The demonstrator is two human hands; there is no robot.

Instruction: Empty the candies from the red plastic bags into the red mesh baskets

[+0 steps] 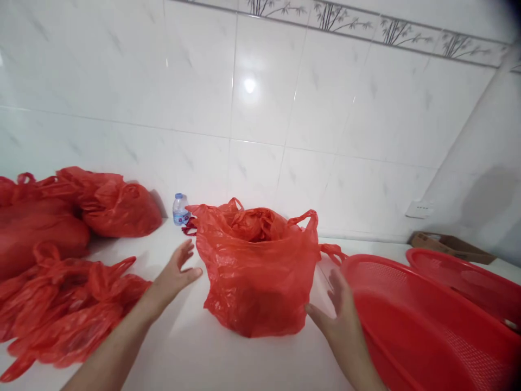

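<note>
A red plastic carrier bag [260, 288] stands upright on the white table [179, 347], its mouth open at the top. Crumpled red plastic [260, 222] shows inside that mouth, and a darker shape shows faintly through the lower front. My left hand [181, 269] is just left of the bag, fingers spread and holding nothing. On the other side, my right hand [336, 309] is open with its thumb close to the bag's lower right edge; whether it touches I cannot tell.
Full red bags [118, 203] and flatter red bags [81, 304] lie at the left. A small plastic bottle [179, 210] stands by the tiled wall. Two red plastic baskets [407, 320] occupy the right, with a cardboard tray [456, 245] behind and a wall socket [419, 209] above.
</note>
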